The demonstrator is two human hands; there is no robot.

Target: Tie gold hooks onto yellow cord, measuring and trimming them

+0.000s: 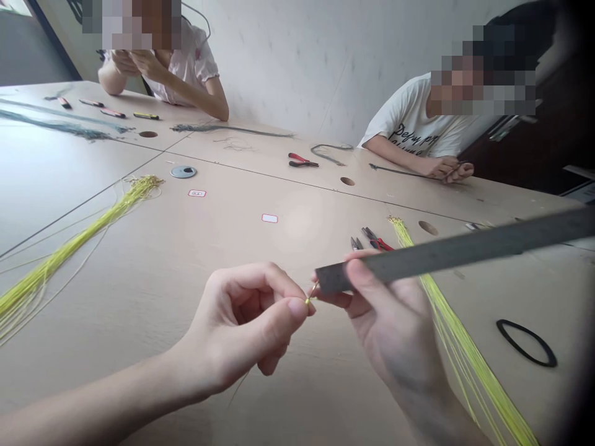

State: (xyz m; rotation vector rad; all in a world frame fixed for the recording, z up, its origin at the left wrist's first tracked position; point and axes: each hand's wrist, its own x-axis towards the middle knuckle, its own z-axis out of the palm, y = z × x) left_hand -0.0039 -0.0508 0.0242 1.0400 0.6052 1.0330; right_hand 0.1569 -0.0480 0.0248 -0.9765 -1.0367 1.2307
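Between thumb and forefinger, my left hand [251, 319] pinches the yellow end of a thin cord [307, 301]. A small gold-coloured metal piece [314, 288] sticks up from that end and meets the tip of a steel ruler [455, 248]. My right hand [395, 322] is closed around the ruler near this tip, thumb on its face, and the ruler slants up to the right. Some of the right fingers are hidden behind it. Below my left hand, a faint strand [238, 389] hangs down.
Bundles of yellow cords lie left [88, 238] and right [465, 341]. Red-handled pliers [383, 243], a black ring [525, 342] and paper labels [269, 218] rest on the table [223, 229]. Across it, two people work near dark cords [242, 129], more pliers [302, 161] and several cutters [113, 113].
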